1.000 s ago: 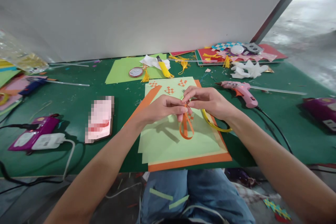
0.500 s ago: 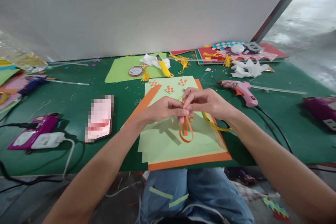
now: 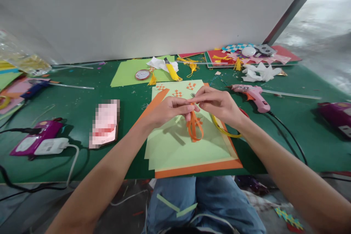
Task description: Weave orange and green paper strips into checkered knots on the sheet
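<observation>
Above a stack of pale green paper (image 3: 170, 153), my left hand (image 3: 171, 109) pinches an orange paper strip (image 3: 197, 137), whose looped ends hang below the fingertips. My right hand (image 3: 219, 104) meets it at the top of the strip, its fingers bent and close together; what they grip is hidden. Small orange-and-white woven pieces (image 3: 177, 93) lie on the paper beyond my hands. A yellow ring-shaped roll (image 3: 226, 131) rests under my right wrist. An orange paper strip (image 3: 157, 104) lies at the stack's left edge.
A pink glue gun (image 3: 253, 97) lies right of my hands, its cord running toward the front edge. A phone (image 3: 105, 124) and a purple power strip (image 3: 38, 137) are left. Behind are a yellow cutter (image 3: 172, 70), tassels (image 3: 192, 67) and crumpled tissue (image 3: 260, 72).
The fingers of my right hand have shifted and straightened somewhat over the strip. The hanging loops have turned and now show as more than one loop.
</observation>
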The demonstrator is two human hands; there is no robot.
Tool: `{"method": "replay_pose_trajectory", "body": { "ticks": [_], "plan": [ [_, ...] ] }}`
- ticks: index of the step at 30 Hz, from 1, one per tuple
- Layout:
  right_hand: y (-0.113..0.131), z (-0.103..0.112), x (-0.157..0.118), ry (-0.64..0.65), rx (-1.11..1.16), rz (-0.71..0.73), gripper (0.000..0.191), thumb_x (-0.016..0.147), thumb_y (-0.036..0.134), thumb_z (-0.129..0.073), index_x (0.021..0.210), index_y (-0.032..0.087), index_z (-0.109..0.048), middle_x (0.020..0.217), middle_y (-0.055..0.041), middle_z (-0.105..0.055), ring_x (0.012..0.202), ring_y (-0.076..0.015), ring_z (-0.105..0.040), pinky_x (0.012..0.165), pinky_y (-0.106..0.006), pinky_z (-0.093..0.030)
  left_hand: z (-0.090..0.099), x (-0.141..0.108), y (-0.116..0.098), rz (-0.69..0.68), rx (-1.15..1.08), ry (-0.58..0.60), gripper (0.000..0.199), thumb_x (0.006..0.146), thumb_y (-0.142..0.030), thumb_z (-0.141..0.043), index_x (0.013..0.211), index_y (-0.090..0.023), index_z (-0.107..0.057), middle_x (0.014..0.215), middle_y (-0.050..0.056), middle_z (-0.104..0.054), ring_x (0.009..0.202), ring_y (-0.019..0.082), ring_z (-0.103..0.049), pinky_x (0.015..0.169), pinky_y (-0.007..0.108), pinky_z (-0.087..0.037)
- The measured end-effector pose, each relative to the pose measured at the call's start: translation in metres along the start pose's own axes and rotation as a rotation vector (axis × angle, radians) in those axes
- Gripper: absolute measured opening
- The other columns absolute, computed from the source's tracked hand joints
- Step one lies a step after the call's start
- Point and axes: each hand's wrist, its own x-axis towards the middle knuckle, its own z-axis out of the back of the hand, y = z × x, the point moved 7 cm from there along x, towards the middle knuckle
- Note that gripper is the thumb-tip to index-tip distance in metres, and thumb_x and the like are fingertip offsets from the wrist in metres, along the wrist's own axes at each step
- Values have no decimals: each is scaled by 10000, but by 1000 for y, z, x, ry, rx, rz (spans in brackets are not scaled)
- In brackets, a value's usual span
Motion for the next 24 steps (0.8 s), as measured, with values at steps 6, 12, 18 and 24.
{"method": "replay_pose_trajectory", "body": {
  "ticks": [6, 12, 18, 24],
  "plan": [
    [-1, 0, 0, -5, -18, 8, 300, 838, 165, -562, 1015, 293, -768, 839, -40, -593, 730, -154, -509, 622, -303, -397, 1, 1, 3, 18, -23, -14, 284, 850, -413, -671, 983, -179, -758, 672, 21, -680, 681, 114, -610, 689, 238, -476],
    [0, -1, 0, 14, -26, 31, 340, 838, 132, -549, 1055, 294, -755, 829, -34, -596, 724, -150, -520, 616, -299, -392, 1, 1, 3, 10, -48, -4, 291, 846, -416, -676, 988, -175, -758, 653, 18, -664, 677, 113, -597, 690, 242, -471],
    [1, -2, 0, 21, -17, 11, 269, 849, 183, -581, 1038, 271, -752, 830, -36, -599, 745, -156, -533, 633, -299, -413, 0, 1, 2, 7, -46, -7, 275, 843, -415, -681, 941, -172, -760, 651, 16, -659, 671, 108, -591, 698, 243, -470],
    [-17, 6, -1, -121, 37, -243, 182, 847, 366, -651, 836, 194, -708, 775, -19, -637, 685, -128, -544, 634, -271, -433, 11, 1, 0, -84, -70, -168, 250, 824, -407, -698, 857, -167, -758, 659, 10, -637, 643, 100, -560, 675, 238, -464]
  ]
}}
